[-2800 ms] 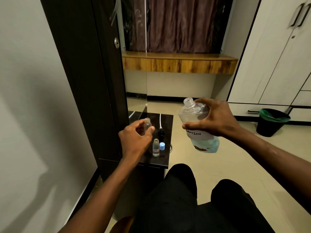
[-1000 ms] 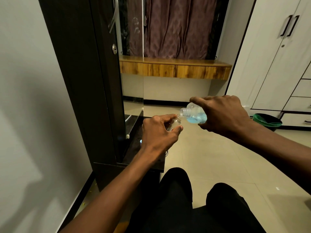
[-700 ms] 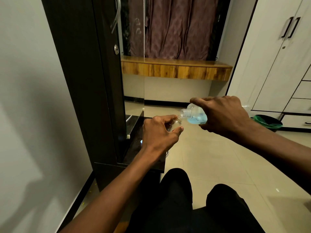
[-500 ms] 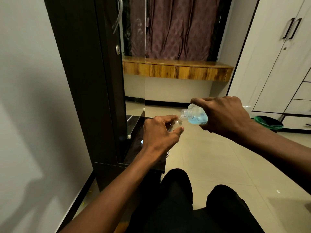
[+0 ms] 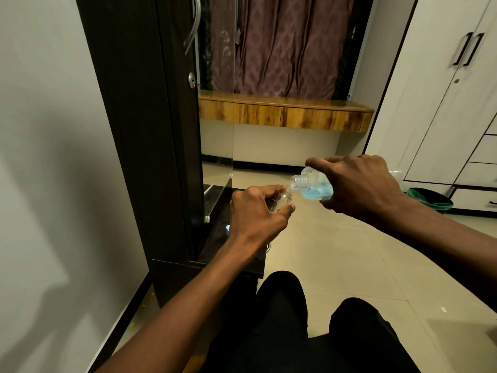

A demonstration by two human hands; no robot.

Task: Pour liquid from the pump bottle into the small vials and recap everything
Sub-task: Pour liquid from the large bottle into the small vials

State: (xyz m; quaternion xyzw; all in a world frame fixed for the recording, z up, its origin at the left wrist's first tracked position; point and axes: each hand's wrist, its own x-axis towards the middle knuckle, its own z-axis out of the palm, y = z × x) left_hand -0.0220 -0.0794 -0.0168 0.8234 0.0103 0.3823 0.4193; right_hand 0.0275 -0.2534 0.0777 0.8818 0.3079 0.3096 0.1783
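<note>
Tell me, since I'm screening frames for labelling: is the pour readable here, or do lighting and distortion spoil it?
Head view: dim warm light, yet the tilted bottle and its blue liquid read clearly; the vial is mostly hidden in the left hand; wide-angle bending at the wardrobe edges; soft shadows on the left wall.

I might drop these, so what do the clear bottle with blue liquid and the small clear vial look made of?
The clear bottle with blue liquid looks like thin glossy plastic: see-through wall, moulded screw threads at the neck. The small clear vial is transparent and shiny; whether glass or hard plastic cannot be told, since the left hand covers most of it.
</note>
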